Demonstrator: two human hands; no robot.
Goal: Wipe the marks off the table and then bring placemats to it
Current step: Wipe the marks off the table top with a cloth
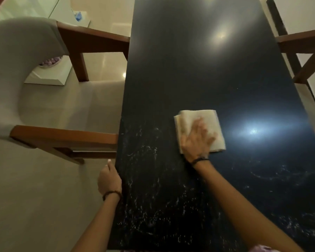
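A long glossy black table (pixel 198 70) runs away from me. White smeary marks (pixel 145 179) cover its near left part, and more marks (pixel 287 175) show at the near right. A folded cream cloth (pixel 195 117) lies flat near the table's middle. My right hand (pixel 196 140) presses on the cloth with fingers spread straight. My left hand (pixel 108 179) grips the table's left edge, its fingers curled under and hidden. No placemats are in view.
A grey upholstered chair (pixel 22 70) with brown wooden arms (pixel 62 137) stands close against the table's left side. Another wooden chair arm (pixel 302 40) reaches the right edge. A white low stand (pixel 49 77) sits on the pale floor behind the chair.
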